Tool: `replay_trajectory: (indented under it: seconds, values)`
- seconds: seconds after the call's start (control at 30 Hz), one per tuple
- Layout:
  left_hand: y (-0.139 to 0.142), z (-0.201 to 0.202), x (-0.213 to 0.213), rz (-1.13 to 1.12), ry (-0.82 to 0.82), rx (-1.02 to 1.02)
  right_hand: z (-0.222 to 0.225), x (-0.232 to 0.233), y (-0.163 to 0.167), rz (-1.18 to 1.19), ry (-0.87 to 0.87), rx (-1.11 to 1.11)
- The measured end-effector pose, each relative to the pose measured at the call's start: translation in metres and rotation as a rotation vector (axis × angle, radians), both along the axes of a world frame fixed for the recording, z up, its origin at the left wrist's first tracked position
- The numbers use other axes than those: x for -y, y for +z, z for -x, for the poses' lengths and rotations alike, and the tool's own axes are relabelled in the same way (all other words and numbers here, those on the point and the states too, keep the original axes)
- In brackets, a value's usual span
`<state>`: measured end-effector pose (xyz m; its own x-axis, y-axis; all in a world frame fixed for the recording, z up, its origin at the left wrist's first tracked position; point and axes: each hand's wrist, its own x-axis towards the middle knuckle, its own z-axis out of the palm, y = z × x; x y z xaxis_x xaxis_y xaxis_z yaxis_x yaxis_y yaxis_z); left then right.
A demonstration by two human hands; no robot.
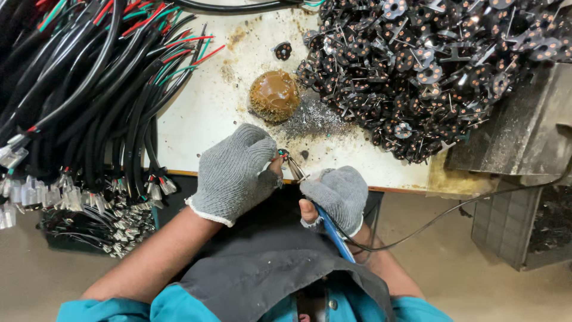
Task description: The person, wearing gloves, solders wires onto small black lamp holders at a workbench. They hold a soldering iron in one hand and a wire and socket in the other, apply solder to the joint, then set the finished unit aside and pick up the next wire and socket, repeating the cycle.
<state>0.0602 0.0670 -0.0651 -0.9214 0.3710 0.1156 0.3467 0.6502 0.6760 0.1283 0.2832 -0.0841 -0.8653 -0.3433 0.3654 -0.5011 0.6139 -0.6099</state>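
Note:
My left hand (235, 172), in a grey knit glove, pinches a small part with coloured wires (282, 154) at the near edge of the white table (196, 107). My right hand (338, 195), also gloved, grips a blue-handled soldering iron (331, 229); its metal tip (296, 169) points up and left, right at the part. A thin black cord (453, 209) trails from the iron to the right.
A large heap of small black round parts with copper dots (429, 65) fills the table's far right. A brown lump (274, 94) sits mid-table with grey metal specks beside it. Bundles of black cables with coloured wires and white connectors (77, 101) lie left. A grey metal block (524, 125) stands right.

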Motion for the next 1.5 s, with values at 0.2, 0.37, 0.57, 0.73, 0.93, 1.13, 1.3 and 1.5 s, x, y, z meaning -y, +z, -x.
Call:
replay_trajectory:
  seconds: [0.2,0.37,0.57,0.73,0.93,1.13,1.3,1.5]
  values:
    - [0.000,0.003,0.003,-0.052,-0.023,0.013,-0.002,-0.003,-0.006,-0.073,-0.017,0.016]
    - [-0.002,0.005,0.008,-0.092,-0.057,0.030,0.001,-0.006,-0.016,-0.259,0.085,0.012]
    - [-0.003,0.003,0.008,-0.091,-0.049,0.069,-0.002,-0.008,-0.025,-0.322,0.131,0.034]
    - [-0.003,0.003,0.008,-0.079,-0.036,0.026,-0.002,-0.004,-0.022,-0.329,0.110,0.003]
    - [-0.002,0.001,0.007,-0.052,-0.018,0.025,-0.002,0.000,-0.013,-0.035,0.017,-0.078]
    - [-0.002,0.002,0.006,-0.054,-0.014,0.033,0.000,-0.005,-0.017,-0.245,0.136,-0.009]
    - [-0.002,0.003,0.008,-0.063,-0.032,0.046,-0.005,-0.009,-0.024,-0.463,0.190,0.056]
    - [-0.002,0.002,0.006,-0.060,-0.013,0.010,-0.010,-0.009,-0.028,-0.457,0.154,0.072]
